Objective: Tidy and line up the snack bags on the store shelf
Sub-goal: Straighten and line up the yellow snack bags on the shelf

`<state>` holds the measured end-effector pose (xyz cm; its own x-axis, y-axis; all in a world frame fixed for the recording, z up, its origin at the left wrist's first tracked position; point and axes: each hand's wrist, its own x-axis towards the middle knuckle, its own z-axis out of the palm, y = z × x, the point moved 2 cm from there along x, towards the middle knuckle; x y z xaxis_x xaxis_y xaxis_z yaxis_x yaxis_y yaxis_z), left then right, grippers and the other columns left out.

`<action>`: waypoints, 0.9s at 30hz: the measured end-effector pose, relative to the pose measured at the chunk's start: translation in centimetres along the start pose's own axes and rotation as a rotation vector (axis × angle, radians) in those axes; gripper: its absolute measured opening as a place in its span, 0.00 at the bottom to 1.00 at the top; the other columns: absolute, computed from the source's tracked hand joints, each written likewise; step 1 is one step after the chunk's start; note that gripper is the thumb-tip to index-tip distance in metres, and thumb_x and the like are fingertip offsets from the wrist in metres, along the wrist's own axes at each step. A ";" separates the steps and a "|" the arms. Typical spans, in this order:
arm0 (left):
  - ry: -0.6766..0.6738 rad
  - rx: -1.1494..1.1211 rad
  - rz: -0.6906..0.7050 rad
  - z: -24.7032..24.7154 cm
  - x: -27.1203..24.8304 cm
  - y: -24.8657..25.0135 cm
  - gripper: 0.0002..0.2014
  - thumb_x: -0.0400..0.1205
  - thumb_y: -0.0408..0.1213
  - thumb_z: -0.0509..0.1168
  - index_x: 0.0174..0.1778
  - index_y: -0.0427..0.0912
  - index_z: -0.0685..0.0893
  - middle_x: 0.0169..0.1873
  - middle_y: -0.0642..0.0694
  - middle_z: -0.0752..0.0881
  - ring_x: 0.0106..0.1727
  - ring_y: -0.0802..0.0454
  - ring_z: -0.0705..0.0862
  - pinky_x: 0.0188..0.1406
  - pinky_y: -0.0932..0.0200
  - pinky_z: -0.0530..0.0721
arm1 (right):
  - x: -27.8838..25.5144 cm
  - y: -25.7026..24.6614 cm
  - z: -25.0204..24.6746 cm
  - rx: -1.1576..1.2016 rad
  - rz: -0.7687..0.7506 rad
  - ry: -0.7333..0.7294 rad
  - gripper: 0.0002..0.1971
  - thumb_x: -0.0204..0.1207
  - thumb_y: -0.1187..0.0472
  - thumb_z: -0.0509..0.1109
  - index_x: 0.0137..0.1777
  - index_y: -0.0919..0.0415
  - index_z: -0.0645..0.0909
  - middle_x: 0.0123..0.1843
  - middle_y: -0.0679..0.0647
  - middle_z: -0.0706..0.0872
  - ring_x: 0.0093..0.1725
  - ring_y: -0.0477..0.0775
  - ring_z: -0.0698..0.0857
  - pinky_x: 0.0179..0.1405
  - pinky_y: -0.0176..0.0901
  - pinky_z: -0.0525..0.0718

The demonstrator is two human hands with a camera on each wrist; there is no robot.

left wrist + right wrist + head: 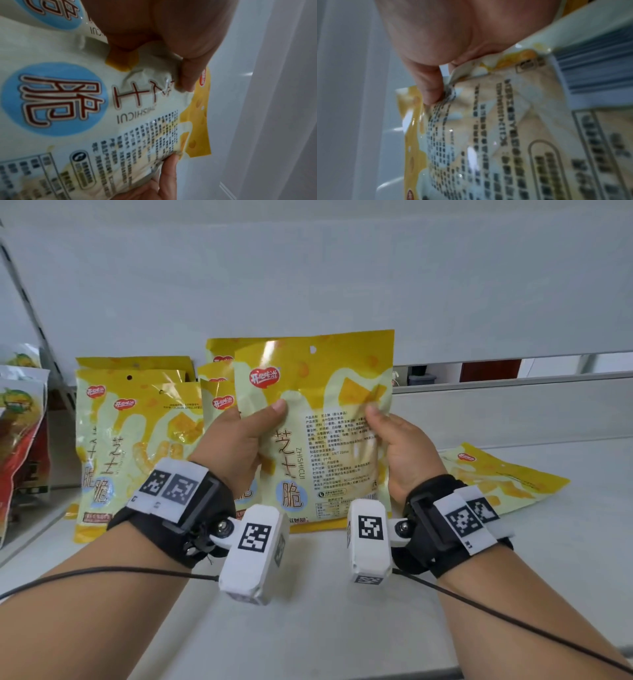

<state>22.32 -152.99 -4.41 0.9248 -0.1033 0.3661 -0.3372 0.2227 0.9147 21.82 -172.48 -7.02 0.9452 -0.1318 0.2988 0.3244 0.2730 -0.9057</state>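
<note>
1. The snack bag (pixel 313 436), yellow and cream, is held upright over the middle of the shelf (pixel 342 628), its printed back side facing the person.
2. The left hand (pixel 236 446) grips its left side, thumb on the front; the right hand (pixel 400 453) grips its right side the same way.
3. It reads "ZHISHICUI" beside large Chinese characters, under a red logo.
4. Upright bags of the same kind (pixel 137 440) stand at the shelf's back left; another bag (pixel 500 477) lies flat at the right.
5. Only the right wrist view shows the barcode (pixel 597 70); the left wrist view shows both thumbs (pixel 188 75).
</note>
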 end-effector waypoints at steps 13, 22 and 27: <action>0.132 -0.045 -0.083 1.0 -0.1 -0.1 0.19 0.86 0.54 0.54 0.47 0.47 0.86 0.40 0.49 0.93 0.43 0.52 0.91 0.42 0.53 0.88 | 0.5 -0.7 -0.8 0.248 -0.069 0.214 0.14 0.79 0.65 0.65 0.33 0.56 0.86 0.51 0.65 0.88 0.57 0.68 0.85 0.66 0.69 0.78; 0.290 0.243 -0.040 0.9 -0.6 0.2 0.27 0.84 0.62 0.48 0.50 0.48 0.86 0.50 0.47 0.90 0.59 0.44 0.86 0.59 0.49 0.81 | -0.1 -0.6 -1.4 -0.177 -0.132 0.458 0.09 0.74 0.58 0.71 0.50 0.54 0.75 0.43 0.47 0.80 0.41 0.44 0.80 0.39 0.30 0.77; 0.207 0.073 -0.091 2.4 -0.6 1.3 0.33 0.83 0.64 0.50 0.75 0.42 0.72 0.72 0.38 0.77 0.72 0.38 0.77 0.70 0.38 0.76 | -1.8 -2.1 0.6 -0.411 -0.112 0.177 0.13 0.68 0.53 0.77 0.46 0.49 0.76 0.42 0.44 0.79 0.41 0.40 0.79 0.35 0.32 0.73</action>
<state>20.91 -154.93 -3.02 0.9657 0.0825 0.2460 -0.2561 0.1501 0.9549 19.43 -172.25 -5.54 0.8725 -0.3093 0.3783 0.3489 -0.1478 -0.9254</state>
